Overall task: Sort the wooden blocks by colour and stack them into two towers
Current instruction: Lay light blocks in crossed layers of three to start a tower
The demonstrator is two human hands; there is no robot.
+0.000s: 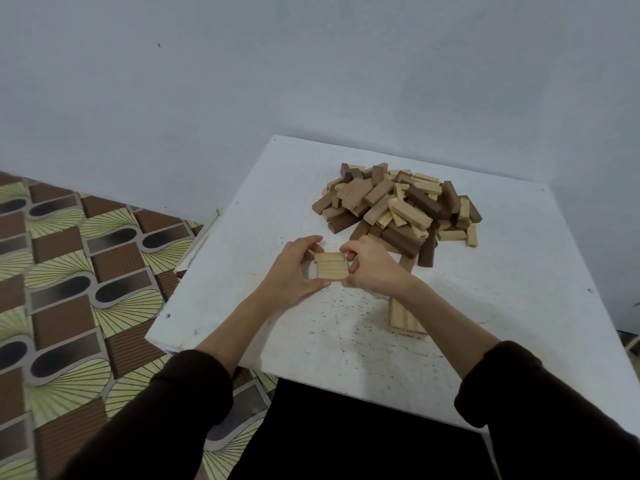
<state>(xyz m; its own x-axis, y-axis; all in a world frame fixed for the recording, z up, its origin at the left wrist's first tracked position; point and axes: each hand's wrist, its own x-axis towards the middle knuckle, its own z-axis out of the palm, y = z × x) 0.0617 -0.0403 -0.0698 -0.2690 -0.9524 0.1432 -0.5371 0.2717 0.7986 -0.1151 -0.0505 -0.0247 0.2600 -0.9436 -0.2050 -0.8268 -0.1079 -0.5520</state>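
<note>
Head view: your left hand (294,268) and right hand (372,265) each pinch the light block stack (330,268) from its sides, fingers curled, near the middle of the white table (502,289). Mixed pile (398,202) of light and dark blocks lies behind, to the right. Another light block group (407,320) sits beside your right forearm.

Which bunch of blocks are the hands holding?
The small pale stack, gripped between the left hand and the right hand. The big mixed heap behind sits untouched, and the other pale row lies by the right forearm, not held.
</note>
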